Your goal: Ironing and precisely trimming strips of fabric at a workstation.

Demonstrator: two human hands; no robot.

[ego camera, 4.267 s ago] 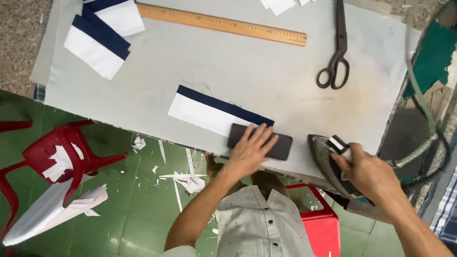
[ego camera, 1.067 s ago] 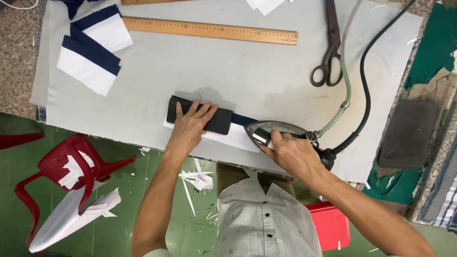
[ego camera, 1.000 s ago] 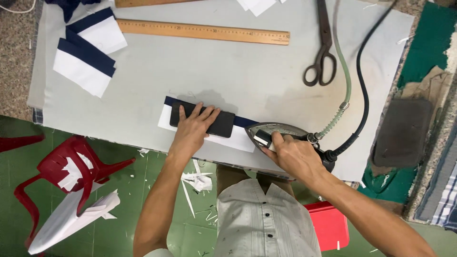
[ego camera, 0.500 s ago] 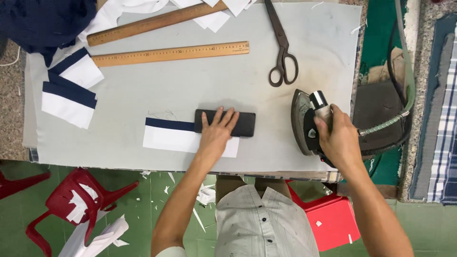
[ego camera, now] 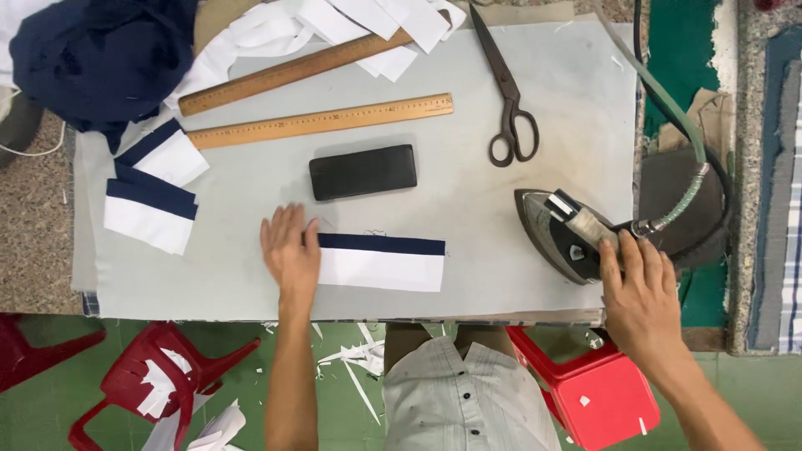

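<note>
A: Far left of the frame?

B: A dark navy heap of cloth (ego camera: pixel 100 58) in the upper left corner, and below it a small stack of navy-and-white pieces (ego camera: pixel 150 200) near the left edge of the grey counter (ego camera: pixel 518 276).

A: And the hands?

B: The left hand (ego camera: pixel 290 250) lies flat with its fingers spread and grips nothing; it rests on the left end of the white strip with a navy band (ego camera: pixel 380 261), low centre, close to the near edge.

A: What lies around it?

B: Just above it a black block (ego camera: pixel 362 171), well apart from the strip. Higher up, two wooden rulers (ego camera: pixel 317 121) lie slanted, with white scraps (ego camera: pixel 368 21) across the top. Right of them lie open scissors (ego camera: pixel 508 92).

A: Free room?

B: Bare counter between the strip and the iron (ego camera: pixel 560 234), and under the scissors.

A: The right side?

B: The right hand (ego camera: pixel 639 288) has its fingers loosely curled at the rear of the iron's handle; I cannot tell if it truly grips. The hose (ego camera: pixel 668 108) runs out of the top of the frame.
</note>
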